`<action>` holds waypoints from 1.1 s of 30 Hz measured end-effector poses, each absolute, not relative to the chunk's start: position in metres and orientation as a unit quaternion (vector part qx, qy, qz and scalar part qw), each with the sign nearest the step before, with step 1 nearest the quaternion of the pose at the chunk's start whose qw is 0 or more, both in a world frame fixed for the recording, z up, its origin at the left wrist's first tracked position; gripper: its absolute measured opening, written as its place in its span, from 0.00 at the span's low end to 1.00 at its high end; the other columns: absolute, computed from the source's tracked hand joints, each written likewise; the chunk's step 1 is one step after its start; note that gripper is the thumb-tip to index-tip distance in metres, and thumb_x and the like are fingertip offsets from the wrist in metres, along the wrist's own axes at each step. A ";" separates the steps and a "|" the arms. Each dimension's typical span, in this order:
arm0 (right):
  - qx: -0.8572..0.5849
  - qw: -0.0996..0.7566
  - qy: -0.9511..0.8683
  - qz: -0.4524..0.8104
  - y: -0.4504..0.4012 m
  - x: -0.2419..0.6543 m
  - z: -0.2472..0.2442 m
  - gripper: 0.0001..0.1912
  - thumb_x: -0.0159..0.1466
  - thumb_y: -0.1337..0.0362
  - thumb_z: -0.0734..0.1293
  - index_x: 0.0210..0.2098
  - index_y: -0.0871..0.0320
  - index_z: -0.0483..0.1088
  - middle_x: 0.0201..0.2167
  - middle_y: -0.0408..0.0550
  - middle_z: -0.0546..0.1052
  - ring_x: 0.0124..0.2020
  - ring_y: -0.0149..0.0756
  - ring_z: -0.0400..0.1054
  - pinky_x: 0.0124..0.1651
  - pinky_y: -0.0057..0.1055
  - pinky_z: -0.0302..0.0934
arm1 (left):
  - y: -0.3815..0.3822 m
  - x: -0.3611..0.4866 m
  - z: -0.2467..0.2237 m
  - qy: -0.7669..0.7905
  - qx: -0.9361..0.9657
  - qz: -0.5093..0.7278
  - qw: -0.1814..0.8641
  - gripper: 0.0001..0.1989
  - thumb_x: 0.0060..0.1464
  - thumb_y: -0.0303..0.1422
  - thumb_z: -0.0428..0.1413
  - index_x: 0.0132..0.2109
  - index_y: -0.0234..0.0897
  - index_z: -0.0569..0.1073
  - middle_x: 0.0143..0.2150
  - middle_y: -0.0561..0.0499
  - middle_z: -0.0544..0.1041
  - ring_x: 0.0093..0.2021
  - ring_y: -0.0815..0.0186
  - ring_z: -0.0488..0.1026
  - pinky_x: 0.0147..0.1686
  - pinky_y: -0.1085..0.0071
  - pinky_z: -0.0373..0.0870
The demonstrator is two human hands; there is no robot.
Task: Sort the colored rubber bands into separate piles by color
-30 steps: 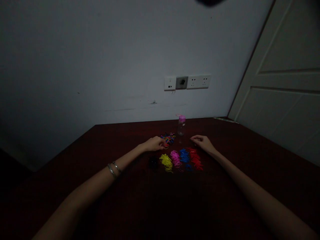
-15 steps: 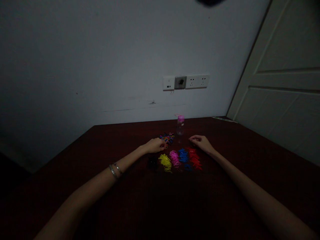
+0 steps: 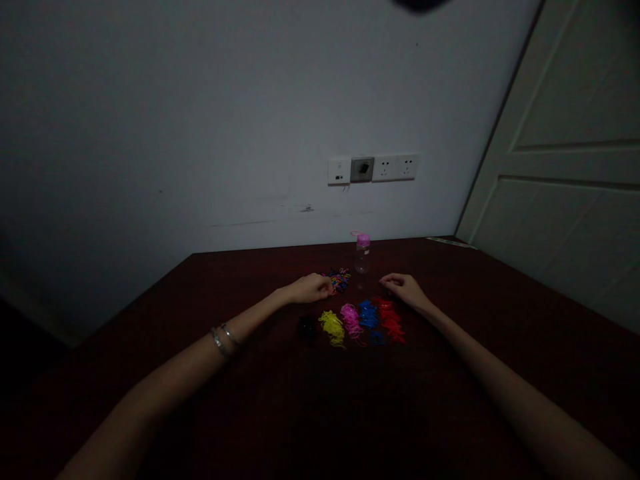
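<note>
My left hand (image 3: 313, 288) lies at the left edge of a mixed pile of coloured rubber bands (image 3: 340, 280). Its fingers are curled down and closed; whatever is between them is hidden. To the right, my right hand (image 3: 404, 288) is just above the red rubber bands (image 3: 391, 321), fingers bent with the tips drawn together. Anything in that pinch is too small to make out. Sorted heaps form a row nearer to me: black bands (image 3: 307, 327), yellow bands (image 3: 333, 328), pink bands (image 3: 352, 320) and blue bands (image 3: 369, 313), with the red at the right end.
Behind the heaps stands a clear bottle with a pink lid (image 3: 363, 253). All of it rests on a dark reddish-brown table (image 3: 240, 413) against a pale wall with sockets (image 3: 395, 168). A white panelled door (image 3: 560, 193) is on the right. The light is dim.
My left hand has shifted very slightly up against the mixed pile. My right hand stays nearly in place. The whole view has tilted a little, so everything sits slightly lower.
</note>
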State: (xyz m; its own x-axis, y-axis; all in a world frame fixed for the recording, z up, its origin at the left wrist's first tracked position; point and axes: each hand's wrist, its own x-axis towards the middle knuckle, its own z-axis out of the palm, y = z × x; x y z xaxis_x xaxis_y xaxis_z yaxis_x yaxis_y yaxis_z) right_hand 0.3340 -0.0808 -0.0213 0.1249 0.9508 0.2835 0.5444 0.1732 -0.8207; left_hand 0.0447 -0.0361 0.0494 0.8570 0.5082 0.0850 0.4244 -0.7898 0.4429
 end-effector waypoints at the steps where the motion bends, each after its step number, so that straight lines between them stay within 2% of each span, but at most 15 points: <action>1: -0.605 0.446 -0.621 0.225 -0.081 0.334 -0.021 0.16 0.51 0.57 0.62 0.30 0.63 0.72 0.17 0.43 0.68 0.20 0.30 0.60 0.23 0.26 0.53 | -0.038 0.043 0.054 0.240 0.938 0.097 0.229 0.07 0.45 0.26 0.50 0.31 0.34 0.72 0.26 0.53 0.71 0.24 0.73 0.62 0.25 0.77 0.55; 5: -0.601 0.447 -0.620 0.233 -0.082 0.334 -0.021 0.16 0.51 0.57 0.62 0.31 0.63 0.72 0.19 0.44 0.69 0.21 0.30 0.61 0.24 0.26 0.54 | -0.052 0.039 0.069 0.227 0.930 0.042 0.285 0.05 0.44 0.26 0.52 0.29 0.32 0.73 0.21 0.55 0.67 0.22 0.75 0.60 0.23 0.78 0.54; 11: -0.600 0.461 -0.609 0.237 -0.080 0.334 -0.025 0.15 0.50 0.57 0.63 0.29 0.63 0.72 0.19 0.44 0.70 0.20 0.30 0.62 0.24 0.25 0.54 | -0.071 0.036 0.075 0.222 0.934 -0.069 0.272 0.06 0.45 0.25 0.52 0.32 0.31 0.72 0.23 0.56 0.67 0.23 0.76 0.61 0.23 0.80 0.55; 16: -0.600 0.455 -0.615 0.235 -0.078 0.337 -0.027 0.15 0.51 0.57 0.63 0.30 0.62 0.72 0.18 0.43 0.69 0.20 0.29 0.61 0.23 0.25 0.53 | -0.072 0.035 0.075 0.222 0.932 -0.081 0.276 0.07 0.46 0.25 0.51 0.33 0.31 0.72 0.23 0.56 0.66 0.23 0.76 0.60 0.24 0.81 0.55; 28: -0.602 0.456 -0.609 0.241 -0.081 0.335 -0.025 0.15 0.51 0.58 0.63 0.30 0.63 0.72 0.17 0.43 0.69 0.20 0.29 0.61 0.23 0.25 0.53 | -0.048 0.037 0.062 0.225 0.910 -0.012 0.348 0.10 0.45 0.32 0.53 0.34 0.31 0.74 0.21 0.55 0.65 0.21 0.75 0.59 0.22 0.79 0.53; 30: -0.604 0.454 -0.608 0.244 -0.080 0.336 -0.026 0.15 0.51 0.58 0.63 0.31 0.63 0.72 0.17 0.42 0.68 0.20 0.29 0.61 0.23 0.24 0.53 | -0.031 0.034 0.054 0.259 0.906 0.042 0.333 0.11 0.45 0.35 0.53 0.33 0.31 0.74 0.20 0.55 0.65 0.21 0.75 0.58 0.22 0.78 0.53; 33: -0.599 0.453 -0.613 0.246 -0.080 0.337 -0.026 0.15 0.51 0.58 0.62 0.31 0.63 0.72 0.18 0.42 0.69 0.20 0.29 0.61 0.23 0.24 0.53 | 0.000 0.027 0.037 0.335 0.878 0.203 0.276 0.14 0.45 0.39 0.52 0.30 0.30 0.74 0.20 0.54 0.67 0.22 0.74 0.58 0.22 0.77 0.53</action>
State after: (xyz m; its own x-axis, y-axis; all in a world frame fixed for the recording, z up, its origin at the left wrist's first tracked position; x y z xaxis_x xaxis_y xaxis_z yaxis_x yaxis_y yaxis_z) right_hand 0.3365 -0.0803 -0.0260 0.1282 0.9569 0.2606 0.5103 0.1617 -0.8447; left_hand 0.0266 -0.0001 0.0375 0.6929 0.7005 0.1711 0.4771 -0.6232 0.6196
